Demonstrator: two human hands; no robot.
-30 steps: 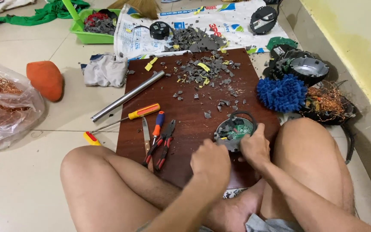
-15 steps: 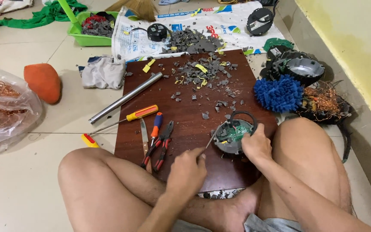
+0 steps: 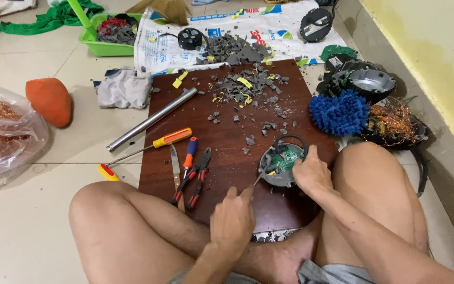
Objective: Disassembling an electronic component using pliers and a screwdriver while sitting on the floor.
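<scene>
1. Dark brown wooden board (image 3: 227, 152) lies on the tiled floor (image 3: 43, 221) and serves as the worktop, between the knees of a person sitting cross-legged.
2. On its near right part sits a round grey motor housing (image 3: 280, 164) with a green circuit board (image 3: 287, 158) showing inside it and a black cable looping over its far edge.
3. The right hand (image 3: 311, 172) is closed on the housing's right rim, pinning it to the board.
4. The left hand (image 3: 233, 220) is gripped around a thin metal tool (image 3: 259, 179) whose tip touches the housing's near left edge; the handle is hidden in the fist, so I cannot tell what kind of tool it is.
5. Left of the hands lie red-handled pliers (image 3: 196, 178), a blue-and-orange-handled tool (image 3: 189, 152) and a bare blade (image 3: 174, 163), close together.
6. A yellow-handled screwdriver (image 3: 170, 138) lies slantwise beyond them, and a steel tube (image 3: 152, 119) beyond that, half off the board.
7. Grey broken plastic chips (image 3: 243, 89) are scattered across the board's far half.
8. Beside the board on the right rests a blue shaggy mop pad (image 3: 339, 111), with tangled copper wire (image 3: 395, 123) just right of it.
</scene>
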